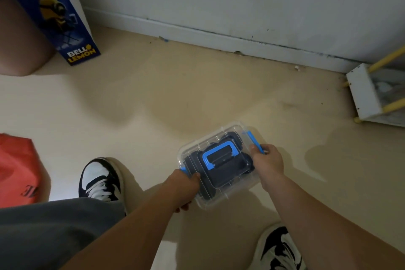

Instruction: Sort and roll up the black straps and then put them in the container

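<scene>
A clear plastic container [232,190] with a lid, a blue handle [215,155] on top and blue side latches sits low over the beige floor in front of me. Dark rolled straps [197,184] show through its walls. My left hand [186,184] grips the near left end at the blue latch there. My right hand [268,163] holds the right side, with the thumb on the lid edge and the fingers at the blue latch [254,141].
A blue paper bag [59,19] leans by the wall at the far left. A red bag [17,171] lies at the left edge. A white rack with yellow rods [370,94] stands at the right. My two shoes [99,178] flank the container.
</scene>
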`<state>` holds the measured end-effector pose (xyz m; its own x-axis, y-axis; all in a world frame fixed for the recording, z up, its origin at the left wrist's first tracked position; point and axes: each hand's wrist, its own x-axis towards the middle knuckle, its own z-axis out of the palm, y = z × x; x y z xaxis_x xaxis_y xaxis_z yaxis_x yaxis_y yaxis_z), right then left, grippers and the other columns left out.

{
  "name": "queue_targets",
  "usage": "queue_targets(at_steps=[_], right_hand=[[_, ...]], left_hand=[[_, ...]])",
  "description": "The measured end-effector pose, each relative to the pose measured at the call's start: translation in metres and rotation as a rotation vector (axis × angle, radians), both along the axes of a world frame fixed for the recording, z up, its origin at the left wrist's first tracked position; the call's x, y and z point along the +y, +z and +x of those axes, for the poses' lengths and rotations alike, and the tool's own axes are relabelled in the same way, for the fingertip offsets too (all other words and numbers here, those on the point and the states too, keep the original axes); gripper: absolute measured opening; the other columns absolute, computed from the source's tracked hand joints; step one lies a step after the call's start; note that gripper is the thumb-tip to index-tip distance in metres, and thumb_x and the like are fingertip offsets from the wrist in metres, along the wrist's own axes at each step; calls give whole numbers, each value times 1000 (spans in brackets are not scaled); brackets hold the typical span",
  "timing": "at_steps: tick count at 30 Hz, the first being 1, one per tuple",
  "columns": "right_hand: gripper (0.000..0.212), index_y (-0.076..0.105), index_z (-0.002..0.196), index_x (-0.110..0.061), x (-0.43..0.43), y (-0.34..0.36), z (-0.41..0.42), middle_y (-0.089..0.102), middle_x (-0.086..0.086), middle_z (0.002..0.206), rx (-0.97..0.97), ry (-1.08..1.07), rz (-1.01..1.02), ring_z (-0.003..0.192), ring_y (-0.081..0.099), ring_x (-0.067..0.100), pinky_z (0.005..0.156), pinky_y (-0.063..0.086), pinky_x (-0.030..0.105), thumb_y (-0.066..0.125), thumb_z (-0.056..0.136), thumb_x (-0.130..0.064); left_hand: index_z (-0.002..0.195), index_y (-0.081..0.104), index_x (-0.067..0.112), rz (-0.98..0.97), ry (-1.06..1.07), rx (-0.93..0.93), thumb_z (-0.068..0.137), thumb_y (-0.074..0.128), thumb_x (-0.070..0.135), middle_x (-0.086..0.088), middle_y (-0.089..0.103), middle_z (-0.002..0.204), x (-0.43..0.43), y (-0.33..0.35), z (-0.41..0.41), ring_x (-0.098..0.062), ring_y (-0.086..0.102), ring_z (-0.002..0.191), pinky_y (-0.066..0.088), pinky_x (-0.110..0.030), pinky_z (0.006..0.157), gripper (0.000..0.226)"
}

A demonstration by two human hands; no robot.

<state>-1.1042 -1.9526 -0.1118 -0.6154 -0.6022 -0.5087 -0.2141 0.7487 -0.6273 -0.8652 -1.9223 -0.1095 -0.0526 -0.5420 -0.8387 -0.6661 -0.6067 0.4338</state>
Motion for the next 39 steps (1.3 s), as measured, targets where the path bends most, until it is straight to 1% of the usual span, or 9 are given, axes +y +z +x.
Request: queue_targets(at_steps=[3,5,13,15,17,21,26,34,39], right_hand=[[65,61,126,-8,33,-3,1,72,17,113,-331,-240,140,92,74,35,80,66,50,72,92,-63],[68,71,114,-5,55,-3,8,79,22,102,-556,-224,217,90,78,39,81,66,54,68,91,-69],[34,67,126,-1,66,1,10,81,21,103,-795,-183,105,90,81,34,77,66,43,67,105,-27],[30,67,128,1,56,3,6,81,21,104,-840,-260,32,91,81,32,74,66,42,66,105,-18],[27,66,130,-2,39,3,2,81,19,108,-863,-361,-46,91,81,30,68,66,39,63,106,-14],[27,62,134,-6,-9,7,-9,78,22,113,-879,-505,-142,94,78,35,59,67,39,57,109,-13],[28,60,136,-4,-66,9,-35,77,21,110,-854,-523,-177,91,76,33,50,63,36,53,110,-9],[32,59,141,-5,-134,-4,-60,77,21,116,-856,-556,-268,95,77,32,70,63,43,51,109,-5],[28,57,136,-3,-159,1,-74,75,22,109,-799,-513,-242,95,75,32,85,61,42,52,108,-3]], left_hand=[[115,47,11,48,47,-18,109,33,57,-14,76,85,5,5,-8,-18,72,58,60,-29,55,49],[120,48,5,89,187,-8,110,36,50,-21,76,84,5,5,-19,-24,74,57,64,-34,57,48],[129,44,14,-96,212,-2,107,44,49,-15,71,98,-9,6,-50,-25,74,68,61,-34,54,42],[126,46,19,-168,229,49,101,57,42,-10,70,101,-17,10,-62,-26,73,77,65,-41,68,35],[127,46,25,-227,295,139,97,65,31,-7,69,105,-26,16,-75,-24,70,87,62,-46,81,35],[140,51,22,-265,389,325,96,67,14,-1,68,113,-61,27,-102,-17,67,95,62,-46,85,47],[151,45,13,-278,281,285,97,66,15,-2,67,101,-110,21,-117,-21,63,83,56,-39,75,58],[151,46,16,-397,167,222,97,66,21,-6,68,118,-182,13,-124,-29,69,107,59,-46,97,58],[148,48,17,-409,167,242,97,64,20,-5,68,118,-196,7,-129,-28,71,102,59,-39,83,54]])
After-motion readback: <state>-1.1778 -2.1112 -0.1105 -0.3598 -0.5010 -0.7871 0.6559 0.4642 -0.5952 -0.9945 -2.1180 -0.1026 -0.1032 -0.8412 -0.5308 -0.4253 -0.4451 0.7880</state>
